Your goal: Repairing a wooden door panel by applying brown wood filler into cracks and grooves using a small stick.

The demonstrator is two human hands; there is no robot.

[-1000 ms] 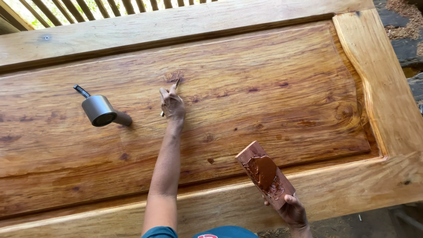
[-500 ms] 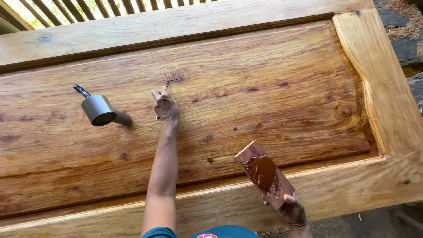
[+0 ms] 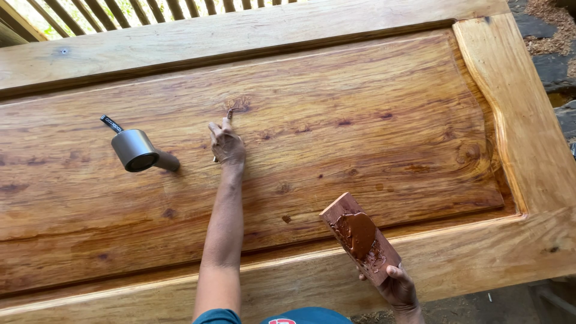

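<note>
My left hand [image 3: 227, 145] reaches out over a large varnished wooden door panel [image 3: 360, 138]. Its fingers are spread, and the brown-smeared index fingertip touches a dark filled spot [image 3: 239, 105] in the wood. It holds nothing. My right hand [image 3: 397, 289] is near the bottom edge and grips a small wooden block [image 3: 360, 237]. The block is tilted, with a lump of brown putty on its upper face.
A grey metal cylinder with a short black strap [image 3: 137, 150] lies on the panel, left of my left hand. The raised door frame [image 3: 516, 120] surrounds the panel. Wooden slats [image 3: 180, 7] show at the top, and sawdust-covered ground [image 3: 549, 30] lies at the right.
My left hand has shifted slightly left and back over the dark spot, rubbing it with the fingertip. The block in my right hand has barely moved.
</note>
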